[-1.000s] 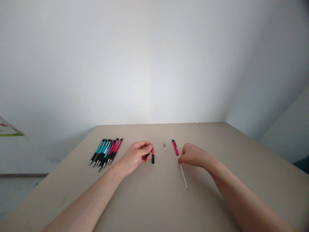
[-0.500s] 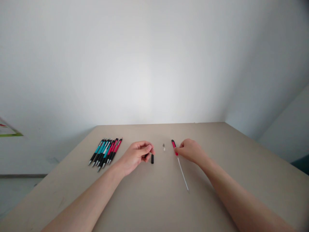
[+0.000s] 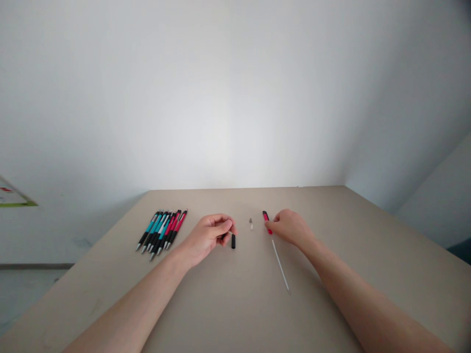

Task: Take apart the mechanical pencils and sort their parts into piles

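Observation:
My left hand point(image 3: 211, 235) is closed, its thumb and fingertips pressed together around a small black pen part, mostly hidden by the fingers. A short black tube point(image 3: 233, 241), like a pen grip, shows just below those fingertips; whether it lies on the table or hangs from them I cannot tell. To the right, my right hand point(image 3: 290, 227) pinches a red pen barrel point(image 3: 266, 216) with a black top end, low over the table. A thin white refill point(image 3: 280, 267) lies just below the barrel's lower end, apart from it. Between the hands lie a small grey cone tip point(image 3: 250, 220) and a tiny white piece point(image 3: 251, 227).
Several turquoise, white and red click pens point(image 3: 162, 233) with black grips lie side by side on the left of the beige table point(image 3: 221, 304). A white wall point(image 3: 228, 98) rises behind the table's far edge.
The red barrel has moved slightly away from me with my right hand, and a small gap now shows between it and the refill. My left hand keeps its pose.

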A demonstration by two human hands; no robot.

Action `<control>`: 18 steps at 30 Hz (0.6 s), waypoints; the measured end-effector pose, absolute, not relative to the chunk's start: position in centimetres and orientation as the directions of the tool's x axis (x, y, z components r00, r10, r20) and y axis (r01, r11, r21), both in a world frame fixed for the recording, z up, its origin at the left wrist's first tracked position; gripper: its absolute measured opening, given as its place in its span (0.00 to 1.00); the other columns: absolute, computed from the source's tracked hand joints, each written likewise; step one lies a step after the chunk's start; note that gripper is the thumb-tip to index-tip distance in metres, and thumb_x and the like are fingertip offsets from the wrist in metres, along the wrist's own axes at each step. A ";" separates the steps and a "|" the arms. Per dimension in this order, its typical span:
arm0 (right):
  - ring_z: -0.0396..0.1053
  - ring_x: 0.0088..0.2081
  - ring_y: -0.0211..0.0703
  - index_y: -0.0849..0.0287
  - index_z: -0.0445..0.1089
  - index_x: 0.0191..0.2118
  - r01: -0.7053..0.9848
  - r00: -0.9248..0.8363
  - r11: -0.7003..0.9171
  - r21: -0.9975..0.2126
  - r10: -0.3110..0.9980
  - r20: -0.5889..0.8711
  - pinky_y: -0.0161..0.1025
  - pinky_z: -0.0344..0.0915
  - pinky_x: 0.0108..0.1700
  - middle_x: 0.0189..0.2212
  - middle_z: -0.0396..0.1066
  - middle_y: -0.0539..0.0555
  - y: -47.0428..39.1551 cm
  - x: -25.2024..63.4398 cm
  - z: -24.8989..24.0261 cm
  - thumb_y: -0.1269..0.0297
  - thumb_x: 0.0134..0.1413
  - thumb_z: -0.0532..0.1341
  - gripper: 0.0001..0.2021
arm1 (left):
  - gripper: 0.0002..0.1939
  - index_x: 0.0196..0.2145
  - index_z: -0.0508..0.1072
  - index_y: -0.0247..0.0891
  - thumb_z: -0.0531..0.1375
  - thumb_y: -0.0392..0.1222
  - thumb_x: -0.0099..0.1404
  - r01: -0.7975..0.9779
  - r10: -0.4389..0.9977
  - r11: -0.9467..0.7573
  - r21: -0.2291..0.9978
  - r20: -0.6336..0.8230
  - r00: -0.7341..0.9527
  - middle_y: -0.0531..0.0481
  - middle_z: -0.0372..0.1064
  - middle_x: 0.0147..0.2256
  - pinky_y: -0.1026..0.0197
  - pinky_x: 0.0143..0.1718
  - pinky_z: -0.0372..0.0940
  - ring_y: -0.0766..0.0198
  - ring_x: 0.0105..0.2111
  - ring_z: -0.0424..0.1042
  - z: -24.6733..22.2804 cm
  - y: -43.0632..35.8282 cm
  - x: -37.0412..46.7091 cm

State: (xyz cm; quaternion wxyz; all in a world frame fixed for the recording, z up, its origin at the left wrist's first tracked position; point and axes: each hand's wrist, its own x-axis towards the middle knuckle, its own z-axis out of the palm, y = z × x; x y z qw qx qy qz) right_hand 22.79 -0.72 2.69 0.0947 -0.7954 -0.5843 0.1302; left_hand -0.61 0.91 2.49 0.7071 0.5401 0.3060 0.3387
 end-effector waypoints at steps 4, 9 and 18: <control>0.72 0.30 0.50 0.65 0.75 0.26 0.909 0.272 -0.297 -0.291 0.954 -0.126 0.36 0.58 0.26 0.26 0.74 0.63 -1.1 23.2 3.4 0.62 0.43 0.56 0.13 | 0.12 0.31 0.72 0.31 0.64 0.44 0.56 -0.146 0.811 0.192 0.970 -0.073 0.581 0.47 0.70 0.28 0.65 0.24 0.51 0.72 0.20 0.60 2.7 0.9 -0.6; 0.71 0.27 0.48 0.67 0.75 0.25 0.931 0.191 -0.263 -0.253 0.942 -0.274 0.35 0.55 0.23 0.24 0.73 0.63 -2.0 23.0 4.2 0.67 0.37 0.59 0.10 | 0.12 0.30 0.72 0.31 0.64 0.44 0.56 -0.146 0.805 0.195 0.970 -0.074 0.588 0.47 0.70 0.28 0.65 0.24 0.51 0.72 0.20 0.60 2.7 0.9 -0.5; 0.67 0.24 0.43 0.65 0.73 0.21 0.934 0.129 -0.218 -0.284 0.945 -0.301 0.34 0.51 0.21 0.20 0.70 0.58 -2.4 22.8 3.8 0.66 0.36 0.61 0.07 | 0.12 0.31 0.73 0.31 0.64 0.44 0.56 -0.144 0.807 0.194 0.970 -0.074 0.586 0.47 0.70 0.28 0.65 0.24 0.51 0.71 0.20 0.60 2.6 0.9 -0.6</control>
